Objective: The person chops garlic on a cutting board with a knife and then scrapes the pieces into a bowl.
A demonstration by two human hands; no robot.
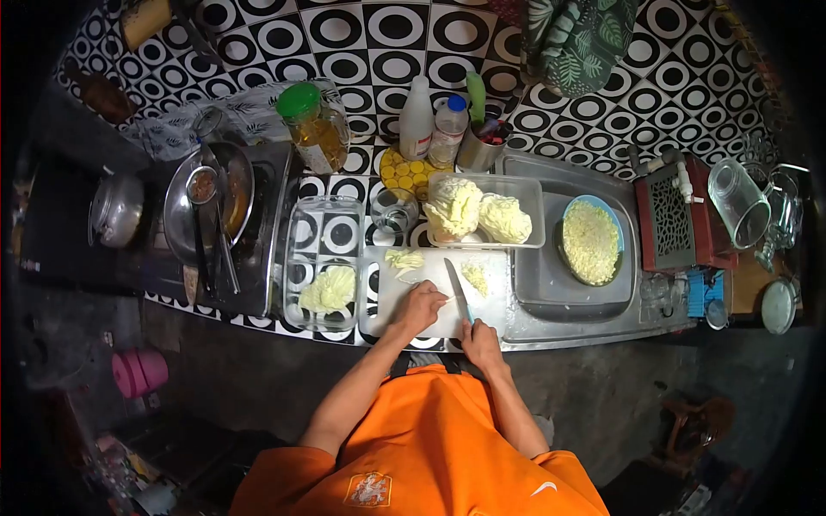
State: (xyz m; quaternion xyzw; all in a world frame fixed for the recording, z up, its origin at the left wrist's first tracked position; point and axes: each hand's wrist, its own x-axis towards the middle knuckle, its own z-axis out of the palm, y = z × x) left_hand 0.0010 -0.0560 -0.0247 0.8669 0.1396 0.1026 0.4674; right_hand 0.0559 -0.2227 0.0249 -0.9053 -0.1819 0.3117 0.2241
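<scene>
My right hand (482, 344) is wrapped around the light-blue handle of a kitchen knife (459, 291), its blade pointing away from me over a white cutting board (391, 314). On the board, left of the blade, my left hand (422, 308) has its fingers closed on a small pale piece of cabbage, mostly hidden by the fingers. Some cut cabbage leaf (404, 260) lies beyond that hand. To the right of the knife sits a little heap of chopped cabbage (475, 279). Behind the board, a clear plastic container (535, 211) holds two cabbage heads (453, 209).
Left of the board, a clear rectangular dish (296, 258) holds cabbage leaves (329, 290). A blue-rimmed bowl of chopped cabbage (590, 241) sits in the sink (551, 297). A glass (394, 211) and bottles (417, 120) stand behind. A metal pan (176, 193) rests on the stove.
</scene>
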